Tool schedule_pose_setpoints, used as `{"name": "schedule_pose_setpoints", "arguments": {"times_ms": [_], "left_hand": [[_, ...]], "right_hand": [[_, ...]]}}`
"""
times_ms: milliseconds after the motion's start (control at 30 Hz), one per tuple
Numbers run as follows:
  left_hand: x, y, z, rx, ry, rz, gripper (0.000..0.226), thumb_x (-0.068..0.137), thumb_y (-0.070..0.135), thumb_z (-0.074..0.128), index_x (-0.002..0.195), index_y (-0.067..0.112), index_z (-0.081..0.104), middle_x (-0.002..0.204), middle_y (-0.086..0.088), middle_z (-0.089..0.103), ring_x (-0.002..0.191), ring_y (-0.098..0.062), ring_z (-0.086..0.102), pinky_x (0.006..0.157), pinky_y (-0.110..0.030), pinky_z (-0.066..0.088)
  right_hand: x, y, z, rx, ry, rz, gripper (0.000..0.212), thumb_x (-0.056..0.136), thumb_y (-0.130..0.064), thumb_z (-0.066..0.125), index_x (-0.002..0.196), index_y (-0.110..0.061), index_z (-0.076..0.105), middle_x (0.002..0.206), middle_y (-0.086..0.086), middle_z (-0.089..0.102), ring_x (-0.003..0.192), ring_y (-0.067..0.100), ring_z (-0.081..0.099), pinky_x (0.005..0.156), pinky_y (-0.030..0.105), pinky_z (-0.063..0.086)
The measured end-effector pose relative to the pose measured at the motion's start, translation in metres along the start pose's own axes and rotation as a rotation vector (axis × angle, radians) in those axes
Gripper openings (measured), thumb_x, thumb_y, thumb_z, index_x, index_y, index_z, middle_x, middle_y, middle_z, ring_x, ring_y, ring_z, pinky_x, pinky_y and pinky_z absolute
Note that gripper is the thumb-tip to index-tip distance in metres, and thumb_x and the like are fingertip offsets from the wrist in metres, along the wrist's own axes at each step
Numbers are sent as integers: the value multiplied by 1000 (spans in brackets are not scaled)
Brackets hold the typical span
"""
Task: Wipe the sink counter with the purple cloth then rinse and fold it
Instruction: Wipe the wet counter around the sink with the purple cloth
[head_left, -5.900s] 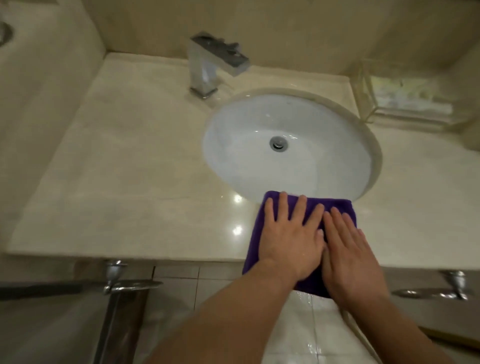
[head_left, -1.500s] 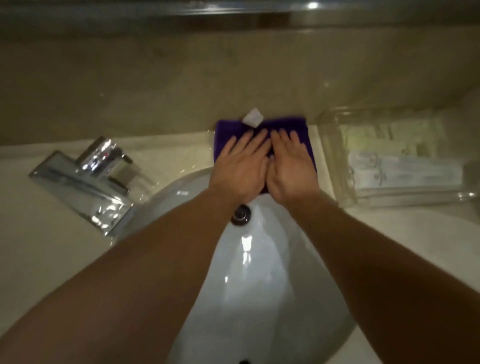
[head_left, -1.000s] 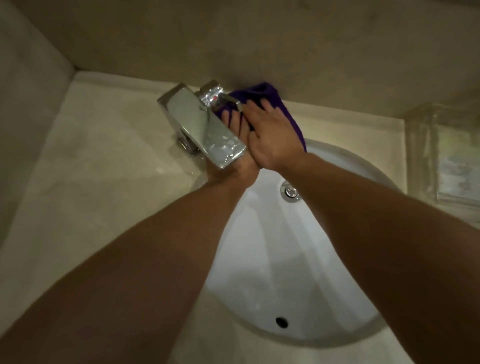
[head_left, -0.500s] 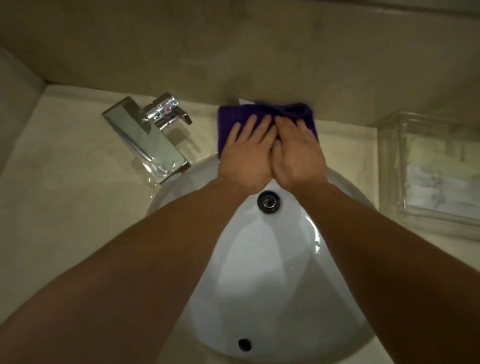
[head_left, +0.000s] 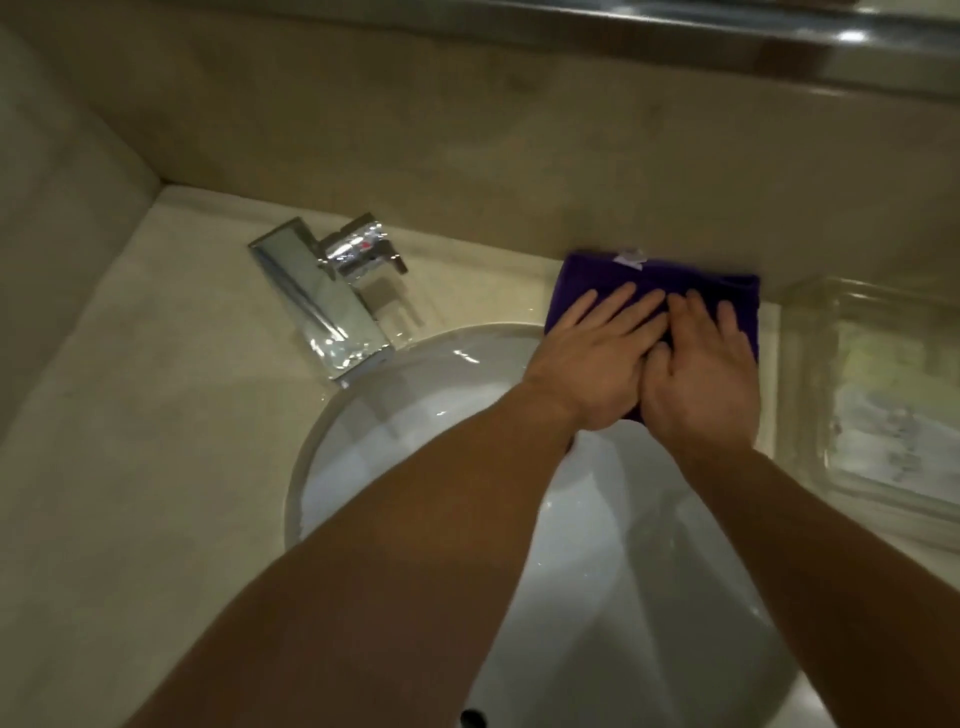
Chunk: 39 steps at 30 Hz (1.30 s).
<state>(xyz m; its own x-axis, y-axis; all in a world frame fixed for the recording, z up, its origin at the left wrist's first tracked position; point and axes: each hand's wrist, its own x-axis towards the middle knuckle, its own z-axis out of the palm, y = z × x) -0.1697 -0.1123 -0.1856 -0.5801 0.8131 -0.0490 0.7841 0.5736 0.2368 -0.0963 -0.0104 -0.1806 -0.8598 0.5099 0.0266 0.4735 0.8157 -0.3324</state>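
Note:
The purple cloth lies flat on the beige sink counter, on the strip behind the white basin and against the back wall. A small white tag sticks up at its far edge. My left hand and my right hand press side by side on the cloth with straight fingers. Both forearms reach across the basin and hide its drain.
A chrome faucet stands left of the cloth, its spout over the basin rim. A clear glass tray with packets sits just right of my right hand. The back wall rises directly behind the cloth.
Both hands have slid the cloth to the right along the back strip, away from the faucet and towards the glass tray.

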Motion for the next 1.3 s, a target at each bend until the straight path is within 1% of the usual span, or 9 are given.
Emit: {"name": "schedule_pose_setpoints", "arguments": {"times_ms": [133, 300, 467, 600, 667, 800, 1000, 1133, 1300], "left_hand": [[-42, -29, 5, 9, 81, -245, 64, 97, 38, 41, 157, 24, 24, 165, 5, 15, 153, -17, 8, 123, -39, -1], [-112, -77, -1, 77, 46, -510, 80, 93, 33, 46, 158, 17, 2, 167, -1, -3, 153, -21, -2, 121, -39, -1], [-157, -104, -6, 232, -3, -478, 74, 92, 36, 41, 157, 17, 13, 164, -5, 18, 152, -25, 11, 121, -42, -10], [-177, -107, -8, 192, 74, -464, 76, 87, 33, 48, 156, 13, 22, 162, -6, 25, 152, -23, 14, 124, -41, 0], [-190, -109, -8, 177, 107, -494, 78, 86, 32, 51, 156, 13, 23, 162, -6, 25, 152, -22, 14, 124, -40, 1], [-230, -118, -5, 110, 73, -571, 82, 88, 37, 52, 158, 14, 14, 166, -4, 12, 153, -22, 5, 124, -40, 2], [-279, -118, -14, 29, 72, -614, 93, 87, 51, 55, 158, 12, 9, 166, -6, 11, 153, -22, 5, 125, -39, 7], [-301, -124, -23, -131, 145, -712, 71, 99, 40, 36, 158, 18, 6, 166, -1, 7, 153, -18, 1, 124, -36, 6], [-287, -162, -41, -172, 135, -775, 60, 104, 43, 21, 158, 21, 5, 167, 2, 3, 153, -15, -1, 125, -37, 3]], "right_hand": [[13, -43, 13, -19, -117, -275, 66, 88, -29, 29, 150, -8, 40, 154, 13, 41, 143, 36, 32, 119, 45, 24], [-4, -126, 44, -12, -209, -514, 68, 86, -28, 46, 152, -14, 37, 158, 7, 36, 150, 31, 21, 121, 44, 15], [-28, -166, 71, -32, -152, -532, 62, 91, -26, 48, 152, -22, 37, 157, 1, 38, 150, 26, 19, 123, 44, 14], [-41, -179, 76, 78, -141, -549, 46, 83, -18, 48, 128, -16, 61, 127, 8, 65, 127, 36, 52, 109, 52, 37], [-51, -186, 79, 134, -125, -534, 44, 83, -17, 50, 125, -12, 62, 122, 9, 66, 122, 32, 55, 108, 49, 38], [-89, -213, 85, 125, -98, -616, 45, 92, -22, 49, 136, -12, 55, 140, 5, 57, 135, 27, 42, 117, 41, 26], [-119, -243, 71, 33, -326, -647, 54, 96, -22, 47, 149, -20, 43, 156, 0, 41, 148, 25, 26, 123, 41, 16], [-116, -273, 51, -4, -524, -726, 58, 98, -26, 42, 154, -21, 33, 161, -1, 30, 151, 20, 17, 121, 32, 10], [-101, -281, 46, -185, -483, -677, 58, 106, -32, 27, 158, -10, 16, 166, 12, 10, 153, 25, 5, 122, 33, 3]]}}
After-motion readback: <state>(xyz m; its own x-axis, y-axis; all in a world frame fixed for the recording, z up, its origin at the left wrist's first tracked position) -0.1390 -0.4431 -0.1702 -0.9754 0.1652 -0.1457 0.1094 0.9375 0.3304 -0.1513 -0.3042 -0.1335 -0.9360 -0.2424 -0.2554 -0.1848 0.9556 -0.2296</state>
